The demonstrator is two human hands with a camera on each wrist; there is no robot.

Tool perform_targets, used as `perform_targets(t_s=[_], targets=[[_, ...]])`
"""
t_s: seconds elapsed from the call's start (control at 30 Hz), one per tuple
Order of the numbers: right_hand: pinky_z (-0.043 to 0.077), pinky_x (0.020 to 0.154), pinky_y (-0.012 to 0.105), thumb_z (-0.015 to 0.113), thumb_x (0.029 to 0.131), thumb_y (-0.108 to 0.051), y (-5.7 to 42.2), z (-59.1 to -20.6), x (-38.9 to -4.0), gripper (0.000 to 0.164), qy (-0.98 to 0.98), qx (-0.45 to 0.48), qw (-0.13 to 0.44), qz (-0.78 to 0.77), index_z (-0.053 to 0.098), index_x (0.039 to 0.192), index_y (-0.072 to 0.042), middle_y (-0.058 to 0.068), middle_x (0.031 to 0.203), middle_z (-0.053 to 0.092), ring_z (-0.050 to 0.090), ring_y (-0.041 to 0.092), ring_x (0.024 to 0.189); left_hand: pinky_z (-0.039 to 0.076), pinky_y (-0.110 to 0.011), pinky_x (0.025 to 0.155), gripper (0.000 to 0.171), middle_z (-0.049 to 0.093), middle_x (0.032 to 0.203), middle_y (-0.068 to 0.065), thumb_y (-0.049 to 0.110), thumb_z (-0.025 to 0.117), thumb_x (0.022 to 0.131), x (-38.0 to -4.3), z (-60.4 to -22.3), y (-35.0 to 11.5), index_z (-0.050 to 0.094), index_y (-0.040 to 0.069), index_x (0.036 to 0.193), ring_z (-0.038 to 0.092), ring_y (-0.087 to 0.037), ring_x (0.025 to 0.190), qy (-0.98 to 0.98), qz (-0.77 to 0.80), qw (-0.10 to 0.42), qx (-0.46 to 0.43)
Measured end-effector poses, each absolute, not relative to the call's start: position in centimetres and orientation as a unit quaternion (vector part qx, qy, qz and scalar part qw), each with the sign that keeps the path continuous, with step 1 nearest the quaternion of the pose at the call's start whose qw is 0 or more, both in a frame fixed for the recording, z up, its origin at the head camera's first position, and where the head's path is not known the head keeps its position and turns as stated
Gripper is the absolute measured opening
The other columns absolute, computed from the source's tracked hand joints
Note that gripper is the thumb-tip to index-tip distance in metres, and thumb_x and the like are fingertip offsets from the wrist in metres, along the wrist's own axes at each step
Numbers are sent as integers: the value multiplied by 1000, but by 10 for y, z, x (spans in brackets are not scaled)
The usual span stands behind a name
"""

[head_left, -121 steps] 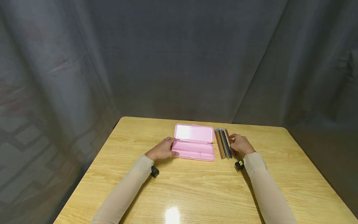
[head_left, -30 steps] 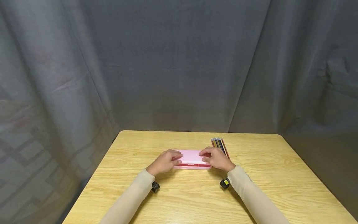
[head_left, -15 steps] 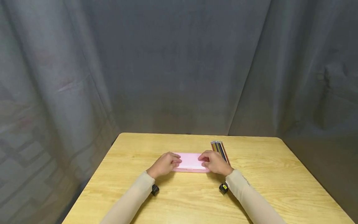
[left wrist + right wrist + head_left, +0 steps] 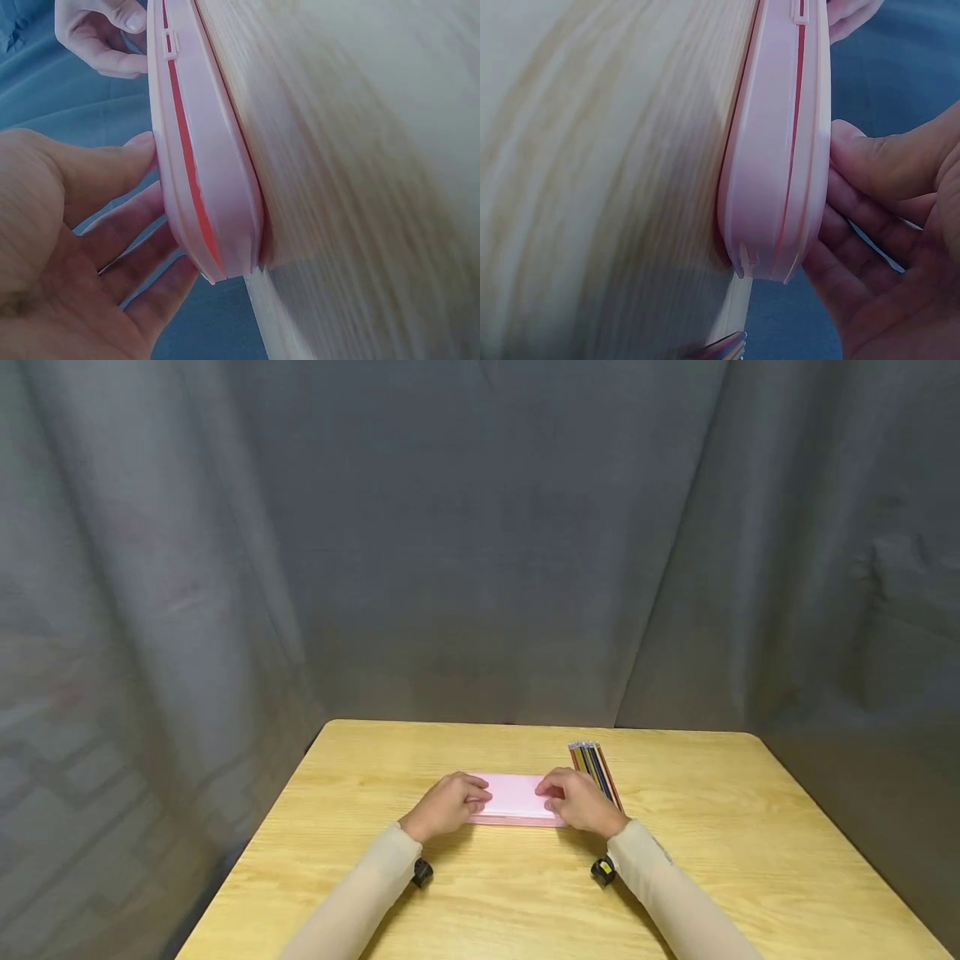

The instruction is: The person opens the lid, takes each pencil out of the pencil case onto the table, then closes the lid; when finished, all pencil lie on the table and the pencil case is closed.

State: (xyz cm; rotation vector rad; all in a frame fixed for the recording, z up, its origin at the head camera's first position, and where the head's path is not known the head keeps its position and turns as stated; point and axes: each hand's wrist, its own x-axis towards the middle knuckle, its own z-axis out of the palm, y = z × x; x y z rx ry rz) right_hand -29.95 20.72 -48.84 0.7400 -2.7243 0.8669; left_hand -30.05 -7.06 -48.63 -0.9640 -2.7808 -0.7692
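Note:
A pink pencil case (image 4: 514,796) lies on the table with its lid lowered. A thin red gap (image 4: 195,187) still shows along its front seam in the left wrist view, and a narrower one in the right wrist view. My left hand (image 4: 446,802) touches the left end of the lid with thumb and fingertips, the fingers fairly straight. At the right end, my right hand (image 4: 583,801) rests its thumb and fingertips on the lid in the same way. The case's clasp (image 4: 800,10) sits mid-front. Several pencils (image 4: 595,768) lie just behind my right hand, partly hidden by it.
The wooden table (image 4: 510,902) reaches to a dark grey curtain (image 4: 480,543) at the back, with more curtain on both sides. A black wrist camera (image 4: 603,871) is strapped at my right cuff, another (image 4: 422,872) at my left.
Four seconds ago the case lay open and my right hand was at the pencils. Since then the lid has swung down towards me, both hands are on it, and the front gap has narrowed.

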Motion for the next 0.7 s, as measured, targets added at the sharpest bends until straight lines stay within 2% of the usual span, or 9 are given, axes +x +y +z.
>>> perform_targets(t_s=[0.47, 0.7], targets=[[53, 76, 23, 78, 82, 1, 201, -494, -305, 17, -915, 265, 111, 283, 75, 92, -13, -5, 93, 71, 61, 7, 84, 55, -39, 103, 18, 72, 127, -8, 10, 71, 94, -301, -489, -75, 79, 7, 109, 66, -27, 121, -921, -238, 56, -305], [52, 72, 22, 76, 83, 4, 195, -496, -305, 17, -910, 284, 112, 281, 74, 92, -10, -3, 91, 70, 58, 5, 81, 55, -41, 103, 16, 73, 125, -8, 10, 71, 94, -300, -492, -79, 80, 7, 107, 66, -27, 121, -922, -231, 68, -304]])
